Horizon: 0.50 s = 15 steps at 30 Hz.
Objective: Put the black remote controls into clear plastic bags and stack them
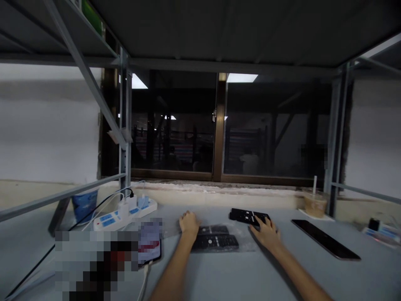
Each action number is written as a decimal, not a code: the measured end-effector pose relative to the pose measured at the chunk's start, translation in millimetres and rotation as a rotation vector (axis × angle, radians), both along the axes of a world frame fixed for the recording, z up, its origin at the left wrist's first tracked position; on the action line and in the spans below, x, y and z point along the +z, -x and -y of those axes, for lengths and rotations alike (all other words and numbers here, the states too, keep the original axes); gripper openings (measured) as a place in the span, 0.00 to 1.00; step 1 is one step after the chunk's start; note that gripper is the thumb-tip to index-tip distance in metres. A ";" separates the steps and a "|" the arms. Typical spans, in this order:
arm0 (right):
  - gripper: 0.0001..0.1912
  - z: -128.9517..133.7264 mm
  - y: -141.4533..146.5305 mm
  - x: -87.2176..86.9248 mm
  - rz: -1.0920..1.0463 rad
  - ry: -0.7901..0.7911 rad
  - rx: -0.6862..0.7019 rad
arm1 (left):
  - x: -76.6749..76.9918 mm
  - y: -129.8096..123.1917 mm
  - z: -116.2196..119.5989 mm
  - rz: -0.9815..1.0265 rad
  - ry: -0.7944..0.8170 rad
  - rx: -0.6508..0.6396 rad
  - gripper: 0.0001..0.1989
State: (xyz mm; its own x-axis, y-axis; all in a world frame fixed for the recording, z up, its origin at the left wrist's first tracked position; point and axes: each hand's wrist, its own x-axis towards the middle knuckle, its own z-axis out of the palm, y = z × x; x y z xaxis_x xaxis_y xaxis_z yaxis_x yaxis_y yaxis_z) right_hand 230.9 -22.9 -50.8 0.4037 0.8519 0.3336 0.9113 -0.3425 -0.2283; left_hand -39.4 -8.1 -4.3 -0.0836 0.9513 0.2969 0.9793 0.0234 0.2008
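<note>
Two black remote controls in clear plastic lie side by side near the middle of the table; the nearer remote (pixel 216 242) shows its buttons, the farther one (pixel 214 230) is partly covered. My left hand (pixel 189 222) rests at their left end, fingers curled, and what it holds, if anything, is hidden. To the right and farther back, another black remote area (pixel 246 215), perhaps more than one remote, lies buttons up. My right hand (pixel 267 232) touches its right end, with the fingers spread.
A white power strip (pixel 106 221) with plugs and cables, a blue container (pixel 84 205) and a lit phone (pixel 150 246) are at left. A dark tablet (pixel 326 239) and an iced drink (pixel 315 203) stand at right. Metal shelf posts (pixel 125 159) frame the window.
</note>
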 end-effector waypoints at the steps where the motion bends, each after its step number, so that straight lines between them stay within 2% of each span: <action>1: 0.29 0.0 0.1 -0.3 0.000 -0.005 0.001 | -0.6 0.2 -0.2 -0.001 -0.004 -0.001 0.11; 7: 0.25 5.1 5.0 5.0 -0.033 -0.071 -0.013 | -3.1 -0.2 1.0 -0.104 -0.108 -0.045 0.15; 15: 0.16 13.7 3.8 18.8 -0.097 -0.091 0.046 | 2.8 -3.4 6.7 -0.036 -0.280 -0.041 0.08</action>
State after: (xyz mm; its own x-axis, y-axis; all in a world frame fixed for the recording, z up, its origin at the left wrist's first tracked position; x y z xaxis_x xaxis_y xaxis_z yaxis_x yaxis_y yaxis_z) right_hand 227.1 -36.6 -32.0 0.3992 0.8384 0.3712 0.8976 -0.2749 -0.3447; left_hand -36.1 -14.8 -1.5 -0.0311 0.8341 0.5507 0.9849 -0.0684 0.1592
